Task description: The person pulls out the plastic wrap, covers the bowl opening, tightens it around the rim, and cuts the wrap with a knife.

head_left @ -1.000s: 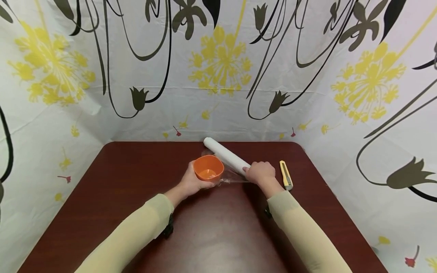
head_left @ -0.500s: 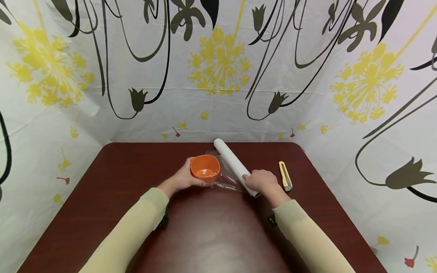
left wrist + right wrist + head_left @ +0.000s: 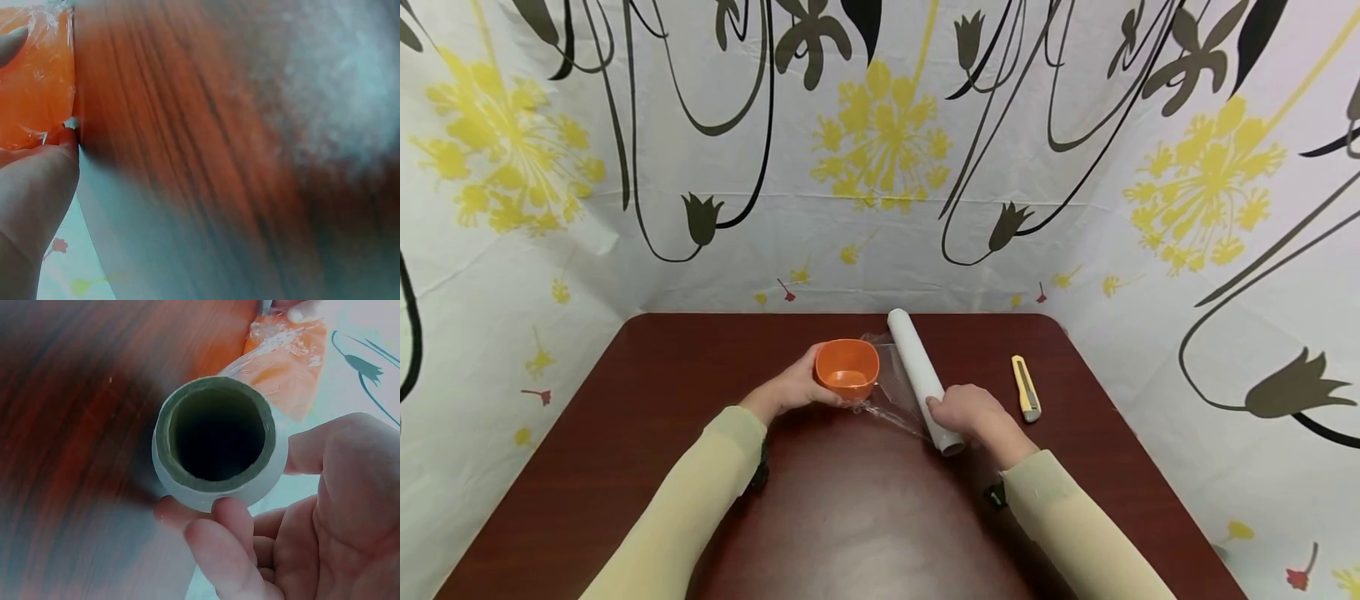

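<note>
My left hand [image 3: 793,383] grips an orange bowl [image 3: 847,367] round its left side, its opening facing up and toward me. Clear plastic film [image 3: 895,392] stretches from the bowl to a white roll of plastic wrap [image 3: 916,358]. Crinkled film clings to the bowl's outside [image 3: 37,81] in the left wrist view. The near end of the roll is held by my right hand [image 3: 970,414], with thumb and fingers curled round it. Looking into the roll's hollow core [image 3: 215,434], the right wrist view shows fingers beneath it.
A yellow utility knife [image 3: 1026,388] lies on the dark red-brown table [image 3: 587,467], right of the right hand. A patterned white curtain [image 3: 745,167] surrounds the table at the back and sides.
The roll has swung to a steeper angle, its far end moving right and its near end toward me. The bowl has shifted slightly left, and more film now spans the gap.
</note>
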Motion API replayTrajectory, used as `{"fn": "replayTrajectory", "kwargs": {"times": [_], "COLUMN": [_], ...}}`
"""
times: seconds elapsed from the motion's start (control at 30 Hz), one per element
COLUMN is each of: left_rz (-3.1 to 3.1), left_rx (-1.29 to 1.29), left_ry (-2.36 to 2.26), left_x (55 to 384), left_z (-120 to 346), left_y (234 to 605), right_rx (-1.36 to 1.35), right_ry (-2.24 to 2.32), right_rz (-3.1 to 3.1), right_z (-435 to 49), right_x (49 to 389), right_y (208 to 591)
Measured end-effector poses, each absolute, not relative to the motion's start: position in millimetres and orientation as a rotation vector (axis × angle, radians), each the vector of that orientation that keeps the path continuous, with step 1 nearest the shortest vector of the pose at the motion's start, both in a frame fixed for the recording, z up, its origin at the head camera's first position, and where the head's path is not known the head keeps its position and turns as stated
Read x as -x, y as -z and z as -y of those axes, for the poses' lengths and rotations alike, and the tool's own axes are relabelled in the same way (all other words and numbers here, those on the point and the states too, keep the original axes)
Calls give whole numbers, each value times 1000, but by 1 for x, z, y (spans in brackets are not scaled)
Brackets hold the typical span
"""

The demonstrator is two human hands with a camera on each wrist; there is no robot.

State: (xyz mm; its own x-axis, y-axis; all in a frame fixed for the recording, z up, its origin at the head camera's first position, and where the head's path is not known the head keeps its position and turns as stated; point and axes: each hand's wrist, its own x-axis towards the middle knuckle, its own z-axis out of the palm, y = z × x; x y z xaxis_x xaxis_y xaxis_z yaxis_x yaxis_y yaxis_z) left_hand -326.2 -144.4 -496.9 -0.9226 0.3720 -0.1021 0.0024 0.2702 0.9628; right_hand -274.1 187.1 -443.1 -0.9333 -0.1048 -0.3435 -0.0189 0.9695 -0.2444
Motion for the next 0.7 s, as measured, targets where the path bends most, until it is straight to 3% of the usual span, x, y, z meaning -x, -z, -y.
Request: {"fn": "replayTrajectory", "kwargs": {"times": [0.7], "left_rz": [-2363], "left_rx": [-370], "left_ry": [-1653], "left_x": [321], "left_z": [132], "left_y": [500], "right_rx": [77], "right_ry": [463], "right_rz": [-2691], "right_z": [-183], "right_x": [269], "right_y": [446]}}
